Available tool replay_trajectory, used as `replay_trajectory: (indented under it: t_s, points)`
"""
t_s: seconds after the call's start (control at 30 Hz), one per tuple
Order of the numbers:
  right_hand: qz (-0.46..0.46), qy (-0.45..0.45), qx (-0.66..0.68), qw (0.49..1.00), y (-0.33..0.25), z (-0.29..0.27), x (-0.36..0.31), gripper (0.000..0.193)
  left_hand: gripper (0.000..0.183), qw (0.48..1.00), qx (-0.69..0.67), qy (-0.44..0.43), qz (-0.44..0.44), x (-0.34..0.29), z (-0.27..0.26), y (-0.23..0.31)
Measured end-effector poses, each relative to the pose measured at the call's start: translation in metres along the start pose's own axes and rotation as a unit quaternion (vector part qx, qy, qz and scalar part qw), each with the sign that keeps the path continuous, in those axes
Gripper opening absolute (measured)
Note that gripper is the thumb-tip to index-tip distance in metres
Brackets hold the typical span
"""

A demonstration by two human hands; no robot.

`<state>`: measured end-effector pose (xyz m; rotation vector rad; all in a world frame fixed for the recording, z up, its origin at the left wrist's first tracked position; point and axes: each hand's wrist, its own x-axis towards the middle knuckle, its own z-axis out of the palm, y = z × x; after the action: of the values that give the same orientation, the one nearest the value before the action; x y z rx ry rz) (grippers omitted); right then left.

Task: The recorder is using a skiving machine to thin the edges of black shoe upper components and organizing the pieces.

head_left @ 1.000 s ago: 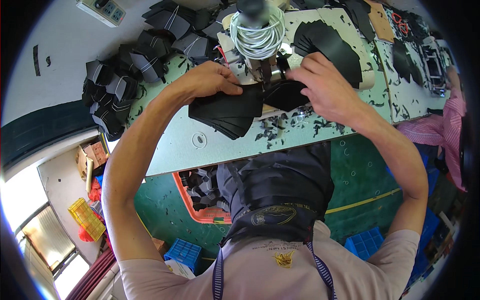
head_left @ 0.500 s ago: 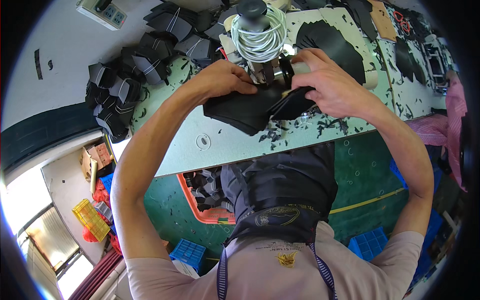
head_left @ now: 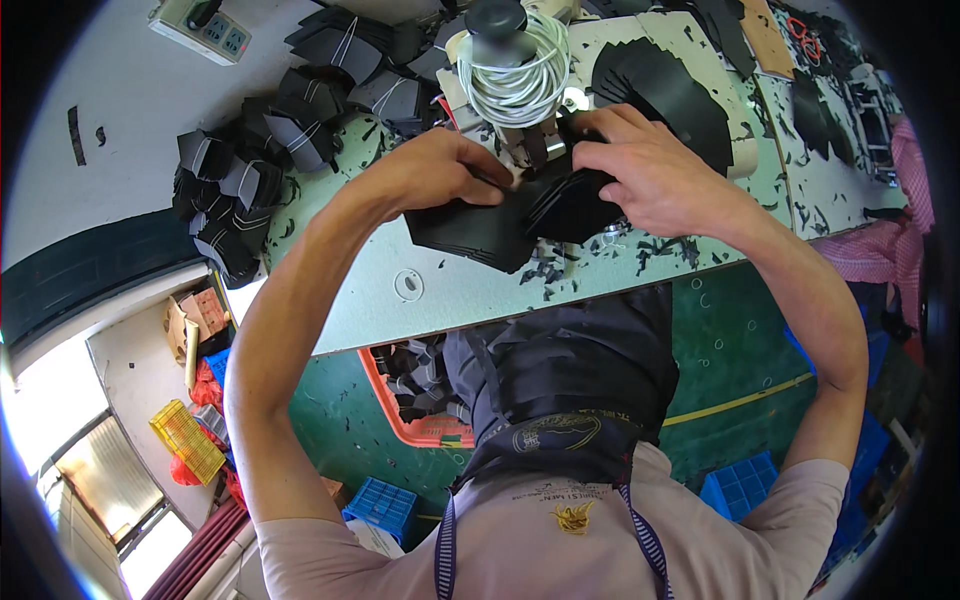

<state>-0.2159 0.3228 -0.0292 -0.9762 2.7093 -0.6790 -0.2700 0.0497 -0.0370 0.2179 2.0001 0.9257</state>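
Note:
My left hand (head_left: 435,170) bends over a stack of thin black sheet pieces (head_left: 470,238), fingers and thumb closed at the stack's upper edge. My right hand (head_left: 655,170) grips a fanned bunch of similar black pieces (head_left: 570,208), its thumb on the near side and fingers reaching over the top. Both hands are close beneath the head of a small bench machine (head_left: 537,140), whose working point is mostly hidden by hands and pieces. A coil of pale cable (head_left: 515,85) hangs on the machine's top.
Tied bundles of black pieces (head_left: 300,130) crowd the table's left and back. A fanned black stack (head_left: 665,95) lies behind my right hand. Black scraps (head_left: 670,250) litter the pale green table (head_left: 365,290). An orange crate (head_left: 425,435) holding pieces stands below.
My right hand has shifted slightly left with its fanned bunch, now covering the machine's round black part. My left fingers have drawn back a little to the left.

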Motion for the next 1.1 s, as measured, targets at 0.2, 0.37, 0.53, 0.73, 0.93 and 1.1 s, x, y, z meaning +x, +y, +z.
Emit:
replay_trajectory:
  t_s: [0.2, 0.37, 0.53, 0.73, 0.93, 1.1]
  points:
    - [0.134, -0.137, 0.073, 0.979, -0.002, -0.018, 0.001, 0.033, 0.026, 0.996, 0.058, 0.032, -0.064, -0.009, -0.004, 0.006]
    - [-0.022, -0.034, 0.025, 0.999, 0.009, -0.006, -0.001, 0.034, 0.025, 0.997, 0.051, 0.051, -0.015, 0.001, 0.007, 0.014]
    - [0.142, -0.102, 0.097, 0.980, -0.004, -0.012, 0.004, 0.034, 0.027, 0.993, 0.115, 0.021, -0.007, -0.007, 0.002, 0.009]
    - [0.012, -0.060, 0.044, 0.997, 0.005, -0.016, -0.002, 0.038, 0.029, 0.996, 0.049, 0.056, -0.056, 0.001, 0.004, 0.012]
    - [0.204, -0.154, 0.140, 0.957, -0.006, -0.021, 0.010, 0.037, 0.029, 0.994, 0.100, 0.026, -0.022, -0.006, 0.001, 0.011]
    - [0.052, -0.135, 0.056, 0.988, 0.012, -0.020, 0.003, 0.038, 0.029, 0.994, 0.064, 0.070, -0.057, 0.002, 0.006, 0.008]
